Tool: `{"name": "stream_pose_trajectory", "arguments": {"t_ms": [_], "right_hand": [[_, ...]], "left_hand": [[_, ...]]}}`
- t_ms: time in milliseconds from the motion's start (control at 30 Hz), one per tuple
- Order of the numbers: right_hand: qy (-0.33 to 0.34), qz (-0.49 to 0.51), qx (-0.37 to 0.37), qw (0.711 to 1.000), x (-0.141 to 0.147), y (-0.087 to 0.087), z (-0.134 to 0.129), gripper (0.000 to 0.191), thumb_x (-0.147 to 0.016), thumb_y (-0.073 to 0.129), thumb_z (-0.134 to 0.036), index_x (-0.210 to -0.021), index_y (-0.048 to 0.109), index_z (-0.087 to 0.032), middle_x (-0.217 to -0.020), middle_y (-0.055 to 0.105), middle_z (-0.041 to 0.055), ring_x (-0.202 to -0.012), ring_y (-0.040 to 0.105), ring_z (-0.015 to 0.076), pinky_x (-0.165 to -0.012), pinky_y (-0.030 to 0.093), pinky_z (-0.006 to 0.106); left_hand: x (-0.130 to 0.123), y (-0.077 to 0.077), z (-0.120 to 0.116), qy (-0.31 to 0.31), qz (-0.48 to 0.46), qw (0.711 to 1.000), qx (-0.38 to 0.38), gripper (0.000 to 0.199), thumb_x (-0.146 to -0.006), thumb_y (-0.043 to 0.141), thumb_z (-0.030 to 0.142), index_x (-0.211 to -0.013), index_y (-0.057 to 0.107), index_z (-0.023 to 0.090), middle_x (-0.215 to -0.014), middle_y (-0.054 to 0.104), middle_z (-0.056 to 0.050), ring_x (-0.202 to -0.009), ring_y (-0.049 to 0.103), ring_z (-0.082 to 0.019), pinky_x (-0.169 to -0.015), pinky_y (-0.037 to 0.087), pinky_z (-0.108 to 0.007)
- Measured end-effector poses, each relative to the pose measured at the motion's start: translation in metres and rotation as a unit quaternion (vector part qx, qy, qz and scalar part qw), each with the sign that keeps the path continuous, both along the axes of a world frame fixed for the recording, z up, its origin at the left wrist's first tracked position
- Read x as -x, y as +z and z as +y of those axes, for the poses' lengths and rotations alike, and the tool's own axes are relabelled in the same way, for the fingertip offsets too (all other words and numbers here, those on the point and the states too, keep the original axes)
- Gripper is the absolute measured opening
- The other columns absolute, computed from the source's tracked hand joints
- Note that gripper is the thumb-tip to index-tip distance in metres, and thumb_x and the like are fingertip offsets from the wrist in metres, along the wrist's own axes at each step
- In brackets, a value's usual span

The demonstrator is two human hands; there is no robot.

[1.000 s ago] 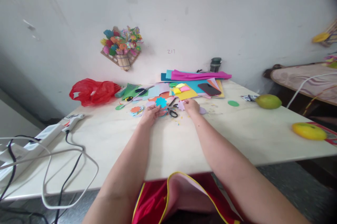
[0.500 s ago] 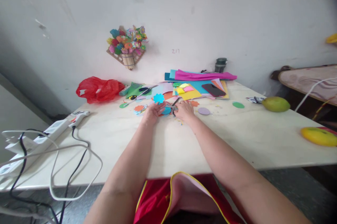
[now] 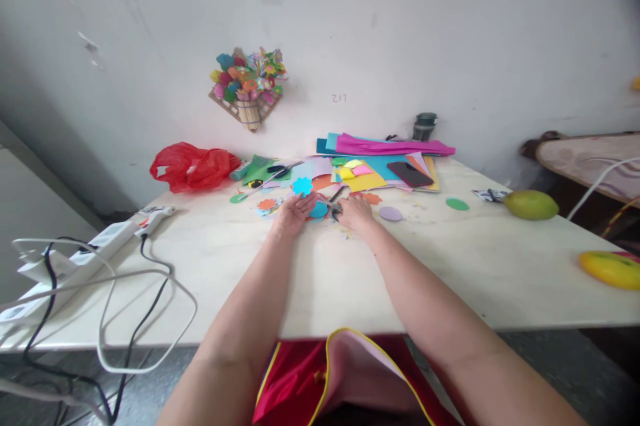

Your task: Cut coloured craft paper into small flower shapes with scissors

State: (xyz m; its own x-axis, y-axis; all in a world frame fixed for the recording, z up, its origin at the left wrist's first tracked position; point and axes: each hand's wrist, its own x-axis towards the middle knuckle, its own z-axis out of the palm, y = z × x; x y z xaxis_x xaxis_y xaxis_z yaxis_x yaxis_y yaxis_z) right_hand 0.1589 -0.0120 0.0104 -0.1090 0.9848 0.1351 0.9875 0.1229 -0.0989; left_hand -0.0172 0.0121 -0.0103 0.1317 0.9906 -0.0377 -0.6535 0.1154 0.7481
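Observation:
Between the fingers of my left hand [image 3: 294, 214] is a bright blue scalloped paper flower [image 3: 302, 186], held upright above the fingertips. My right hand [image 3: 356, 213] is closed around a pair of scissors [image 3: 336, 210], whose blades point left toward my left hand. Under and between the hands lies a round piece of blue paper [image 3: 319, 210]. Orange scalloped paper pieces lie beside each hand, one orange flower [image 3: 267, 204] at left and another orange flower [image 3: 371, 199] at right. A lilac paper circle [image 3: 390, 213] rests right of my right hand. Small paper scraps dot the tabletop.
Coloured paper sheets [image 3: 370, 176], a phone [image 3: 410, 174] and a second pair of scissors [image 3: 278, 170] lie at the back. A red plastic bag [image 3: 193, 168] sits back left, a power strip [image 3: 75, 273] with cables at left. A green mango [image 3: 531, 205] is at right.
The whole view has shifted slightly, so things appear a little further right. Both hands keep their holds on the paper flower and the scissors, in nearly the same place.

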Motion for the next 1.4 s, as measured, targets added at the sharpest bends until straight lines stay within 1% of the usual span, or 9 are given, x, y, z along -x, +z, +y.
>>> {"name": "stream_pose_trajectory", "arguments": {"t_ms": [267, 467, 800, 933, 1033, 1133, 1233, 1300, 1400], "right_hand": [[0.032, -0.007, -0.046, 0.998, -0.001, -0.001, 0.002, 0.039, -0.087, 0.053, -0.022, -0.124, 0.064, -0.019, -0.128, 0.063, 0.0131, -0.121, 0.052, 0.03, -0.102, 0.035, 0.041], [0.032, 0.075, -0.037, 0.996, -0.017, -0.01, 0.018, 0.039, -0.086, 0.05, -0.014, -0.119, 0.069, -0.022, -0.119, 0.069, 0.0081, -0.112, 0.061, 0.0239, -0.09, 0.045, 0.03], [-0.056, 0.145, -0.058, 0.986, -0.047, -0.004, 0.024, 0.043, -0.08, 0.052, -0.01, -0.116, 0.07, -0.023, -0.122, 0.07, 0.0036, -0.113, 0.062, 0.0227, -0.091, 0.046, 0.029], [-0.019, 0.12, -0.006, 0.993, -0.056, 0.002, 0.022, 0.049, -0.077, 0.054, -0.012, -0.121, 0.068, -0.028, -0.129, 0.066, 0.0002, -0.12, 0.058, 0.0225, -0.095, 0.043, 0.03], [0.023, 0.071, 0.02, 0.997, -0.054, 0.001, 0.02, 0.048, -0.079, 0.059, -0.023, -0.126, 0.064, -0.029, -0.13, 0.065, 0.0022, -0.119, 0.058, 0.0239, -0.095, 0.043, 0.03], [0.034, 0.045, 0.012, 0.998, -0.048, -0.002, 0.019, 0.045, -0.079, 0.061, -0.027, -0.124, 0.066, -0.03, -0.128, 0.066, 0.0028, -0.115, 0.06, 0.0239, -0.092, 0.044, 0.029], [0.032, 0.033, 0.005, 0.999, -0.045, -0.004, 0.019, 0.043, -0.081, 0.059, -0.028, -0.123, 0.066, -0.03, -0.128, 0.066, 0.0046, -0.115, 0.061, 0.0246, -0.089, 0.045, 0.03], [0.019, 0.031, 0.002, 0.999, -0.045, -0.005, 0.019, 0.042, -0.082, 0.057, -0.031, -0.123, 0.066, -0.028, -0.128, 0.066, 0.0063, -0.114, 0.061, 0.0255, -0.087, 0.046, 0.031], [-0.009, 0.032, 0.0, 0.999, -0.045, -0.005, 0.02, 0.045, -0.08, 0.061, -0.033, -0.124, 0.066, -0.027, -0.126, 0.066, 0.0082, -0.114, 0.061, 0.0265, -0.088, 0.045, 0.031]], "left_hand": [[-0.001, -0.001, 0.001, 0.012, -0.021, 1.0, 0.013, 0.01, -0.079, 0.054, 0.015, -0.075, 0.064, 0.014, -0.097, 0.075, -0.015, -0.111, 0.066, -0.025, -0.104, 0.045, -0.041], [-0.001, 0.0, 0.001, 0.02, -0.009, 1.0, -0.005, 0.01, -0.078, 0.055, 0.017, -0.074, 0.064, 0.015, -0.086, 0.076, -0.012, -0.106, 0.068, -0.025, -0.103, 0.046, -0.041], [0.001, -0.001, 0.002, 0.008, 0.049, 0.999, -0.011, 0.008, -0.077, 0.059, 0.02, -0.08, 0.065, 0.015, -0.104, 0.074, -0.015, -0.113, 0.065, -0.027, -0.103, 0.046, -0.042], [0.0, -0.001, 0.002, 0.003, 0.066, 0.998, -0.025, 0.009, -0.076, 0.061, 0.021, -0.079, 0.066, 0.015, -0.097, 0.075, -0.014, -0.108, 0.067, -0.027, -0.102, 0.046, -0.042], [0.0, -0.005, 0.004, 0.003, 0.089, 0.995, -0.054, 0.011, -0.073, 0.066, 0.023, -0.079, 0.067, 0.014, -0.093, 0.075, -0.014, -0.105, 0.068, -0.028, -0.101, 0.047, -0.043], [-0.002, -0.01, 0.007, 0.05, 0.149, 0.982, -0.104, 0.015, -0.07, 0.072, 0.028, -0.077, 0.069, 0.016, -0.089, 0.076, -0.011, -0.105, 0.068, -0.03, -0.101, 0.047, -0.046], [-0.003, -0.014, 0.013, 0.152, 0.306, 0.924, -0.171, 0.015, -0.072, 0.072, 0.034, -0.075, 0.072, 0.019, -0.094, 0.076, -0.01, -0.116, 0.062, -0.033, -0.105, 0.042, -0.05], [-0.005, -0.014, 0.014, 0.233, 0.417, 0.843, -0.246, 0.008, -0.074, 0.071, 0.03, -0.074, 0.073, 0.022, -0.109, 0.073, -0.008, -0.13, 0.051, -0.031, -0.111, 0.034, -0.05], [-0.009, -0.009, 0.01, 0.283, 0.561, 0.71, -0.318, 0.006, -0.077, 0.071, 0.025, -0.071, 0.073, 0.026, -0.125, 0.067, -0.006, -0.139, 0.04, -0.031, -0.115, 0.024, -0.056]]}}
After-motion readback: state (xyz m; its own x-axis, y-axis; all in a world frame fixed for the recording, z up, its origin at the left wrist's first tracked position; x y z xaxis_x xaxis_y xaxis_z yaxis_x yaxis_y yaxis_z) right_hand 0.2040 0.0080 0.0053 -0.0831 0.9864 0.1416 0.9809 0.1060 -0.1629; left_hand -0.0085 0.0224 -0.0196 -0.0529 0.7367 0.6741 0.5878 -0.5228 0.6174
